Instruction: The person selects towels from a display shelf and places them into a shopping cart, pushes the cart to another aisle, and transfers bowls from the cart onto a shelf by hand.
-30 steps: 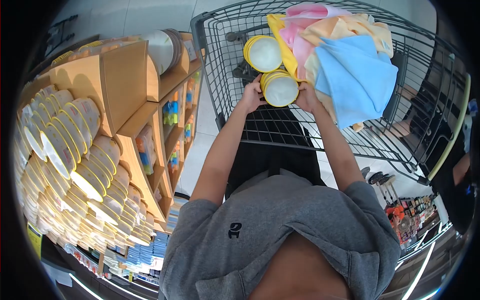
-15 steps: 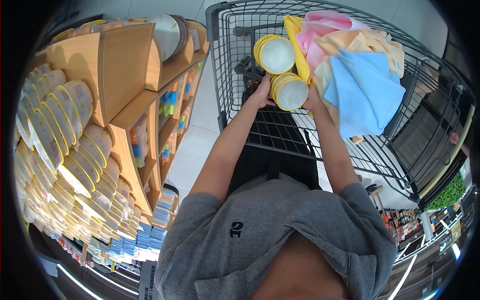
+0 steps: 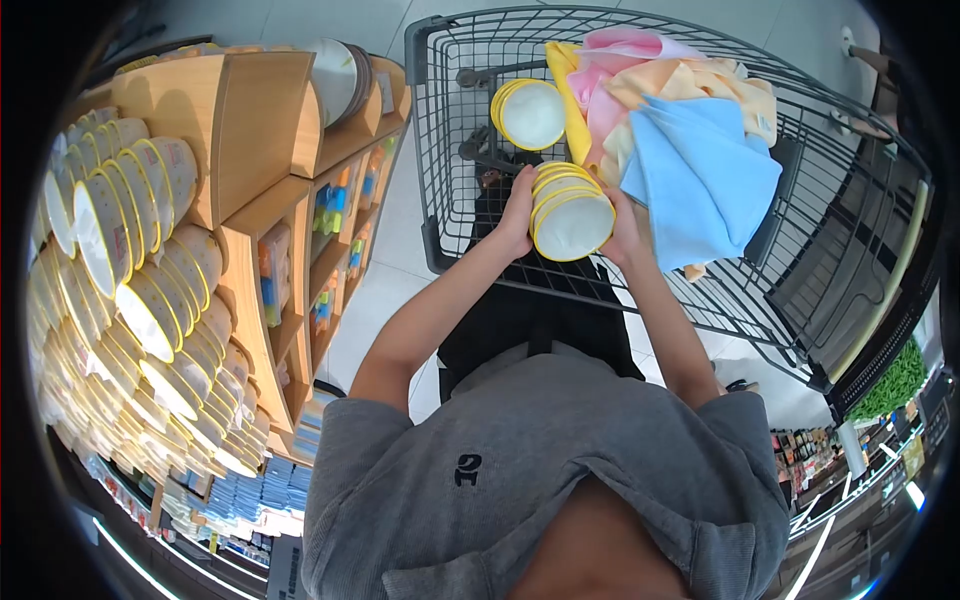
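So the wire cart (image 3: 433,245) sits alongside a wooden shelf unit (image 3: 265,130), with a strip of pale tile floor (image 3: 375,290) showing between them. Inside the cart, wire mesh is visible from the left side wall over to the bowls, so there's some room there. The right side is way tighter, since the cloth pile comes up close to the right hand (image 3: 625,230).

The stack of yellow-rimmed bowls (image 3: 575,228) is just inside the cart's near edge as seen from above, tilted with its pale round face toward the wearer. Can't tell whether it's above or below the rim. The left hand (image 3: 515,220) is curved round its left side, the right hand round its right, so it's squeezed between the two.

Contents: a second bowl stack (image 3: 532,113) is near the held one, farther in, right beside a yellow cloth (image 3: 568,100). Next to that there's a heap with a pink cloth (image 3: 635,48), a peach cloth (image 3: 700,85) and a big blue cloth (image 3: 700,180) draped on the near side.

The shelf unit carries leaning plates (image 3: 335,85), and rows of similar bowls (image 3: 150,290) crowd the far left.
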The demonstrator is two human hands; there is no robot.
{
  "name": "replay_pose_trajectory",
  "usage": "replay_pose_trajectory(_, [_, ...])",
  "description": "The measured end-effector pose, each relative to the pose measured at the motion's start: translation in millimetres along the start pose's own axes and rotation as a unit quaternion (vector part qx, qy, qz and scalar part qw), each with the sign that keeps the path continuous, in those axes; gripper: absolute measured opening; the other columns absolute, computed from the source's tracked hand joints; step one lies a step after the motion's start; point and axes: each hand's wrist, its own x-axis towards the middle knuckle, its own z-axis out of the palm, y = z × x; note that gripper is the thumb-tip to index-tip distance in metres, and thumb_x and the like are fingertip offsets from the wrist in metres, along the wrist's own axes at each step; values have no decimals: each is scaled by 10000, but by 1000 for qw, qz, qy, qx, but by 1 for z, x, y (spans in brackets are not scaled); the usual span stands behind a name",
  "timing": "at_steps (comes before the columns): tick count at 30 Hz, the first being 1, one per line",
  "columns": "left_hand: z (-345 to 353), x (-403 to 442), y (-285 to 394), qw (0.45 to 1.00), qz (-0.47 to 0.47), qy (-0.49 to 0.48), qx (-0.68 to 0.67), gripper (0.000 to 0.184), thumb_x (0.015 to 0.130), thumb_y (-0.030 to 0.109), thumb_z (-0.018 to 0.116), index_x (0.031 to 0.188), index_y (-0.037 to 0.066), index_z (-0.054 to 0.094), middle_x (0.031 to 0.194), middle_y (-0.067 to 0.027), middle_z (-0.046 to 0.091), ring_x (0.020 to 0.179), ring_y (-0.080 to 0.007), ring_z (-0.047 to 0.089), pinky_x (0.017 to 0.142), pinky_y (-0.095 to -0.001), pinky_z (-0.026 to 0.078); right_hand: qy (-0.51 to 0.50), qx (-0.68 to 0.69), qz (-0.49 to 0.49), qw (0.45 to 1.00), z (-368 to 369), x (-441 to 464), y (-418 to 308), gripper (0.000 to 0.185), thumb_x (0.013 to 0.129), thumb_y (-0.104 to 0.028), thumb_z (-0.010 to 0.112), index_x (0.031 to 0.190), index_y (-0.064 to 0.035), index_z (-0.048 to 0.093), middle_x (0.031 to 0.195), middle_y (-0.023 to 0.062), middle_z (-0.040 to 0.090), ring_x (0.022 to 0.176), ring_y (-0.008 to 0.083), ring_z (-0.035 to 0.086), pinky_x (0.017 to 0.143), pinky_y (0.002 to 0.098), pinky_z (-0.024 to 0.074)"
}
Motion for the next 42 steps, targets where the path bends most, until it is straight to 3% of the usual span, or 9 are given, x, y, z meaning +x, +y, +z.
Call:
replay_pose_trajectory(1, [5, -17, 4, 998, 8, -56, -10, 626, 997, 452, 378, 1480, 100, 190, 1376, -119, 435, 1201, -205, 531, 965, -349, 478, -22, -9, -20, 1000, 8, -15, -5, 497, 955, -228, 370, 1419, -52, 398, 1313, 100, 539, 1172, 193, 543, 995, 331, 440])
replay_pose_trajectory(5, [53, -89, 11, 996, 90, -18, 19, 704, 972, 410, 479, 1510, 105, 142, 1412, -134, 381, 1248, -217, 474, 986, -331, 444, -26, -40, -58, 997, 52, -83, -24, 518, 967, -254, 381, 1437, -36, 365, 1357, 108, 502, 1223, 200, 506, 1037, 330, 395])
replay_pose_trajectory(11, [103, -202, -8, 990, 142, -1, -2, 714, 977, 402, 479, 1514, 110, 110, 1412, -154, 372, 1242, -235, 485, 988, -356, 455, -88, -80, -68, 991, 70, -175, -27, 543, 973, -275, 354, 1456, -30, 323, 1424, 133, 434, 1281, 218, 456, 1075, 338, 344])
replay_pose_trajectory(20, [76, -284, -77, 982, 189, 0, -1, 833, 932, 331, 602, 1516, 88, 59, 1425, -180, 335, 1264, -250, 443, 1000, -351, 436, -115, -178, 10, 977, 65, -241, 1, 563, 962, -254, 444, 1468, -66, 284, 1433, 137, 384, 1302, 232, 415, 1075, 339, 338])
replay_pose_trajectory(28, [21, -316, -118, 968, 233, 34, -85, 894, 894, 373, 631, 1515, 71, 62, 1439, -198, 318, 1282, -265, 429, 1022, -360, 406, -150, -303, 66, 939, 86, -253, 49, 598, 960, -297, 501, 1468, -81, 271, 1418, 152, 379, 1292, 230, 415, 1059, 333, 348])
replay_pose_trajectory(31, [-1, -340, -135, 959, 261, 63, -96, 769, 955, 410, 489, 1503, 23, 113, 1485, -174, 277, 1362, -255, 331, 1099, -344, 302, -166, -348, 100, 917, 100, -259, 78, 598, 959, -310, 508, 1465, -89, 278, 1400, 144, 400, 1281, 222, 429, 1047, 330, 362])
replay_pose_trajectory(34, [-38, -359, -161, 941, 291, 66, -157, 774, 956, 406, 495, 1502, 17, 109, 1482, -175, 283, 1361, -251, 335, 1096, -340, 306, -170, -399, 124, 892, 115, -269, 119, 597, 958, -316, 513, 1463, -95, 283, 1389, 132, 417, 1271, 210, 441, 1041, 325, 368])
replay_pose_trajectory(37, [-82, -378, -190, 909, 335, 60, -241, 891, 897, 392, 626, 1509, 39, 83, 1435, -197, 327, 1276, -250, 437, 1019, -338, 404, -192, -439, 148, 865, 127, -279, 168, 585, 962, -308, 507, 1463, -101, 286, 1382, 118, 430, 1270, 197, 444, 1038, 325, 373])
replay_pose_trajectory(42, [-153, -424, -230, 875, 359, 80, -316, 895, 899, 427, 621, 1511, 52, 85, 1423, -181, 344, 1264, -236, 452, 993, -332, 429, -220, -482, 207, 822, 147, -294, 258, 571, 968, -299, 495, 1458, -90, 290, 1363, 106, 455, 1252, 188, 466, 1025, 327, 390])
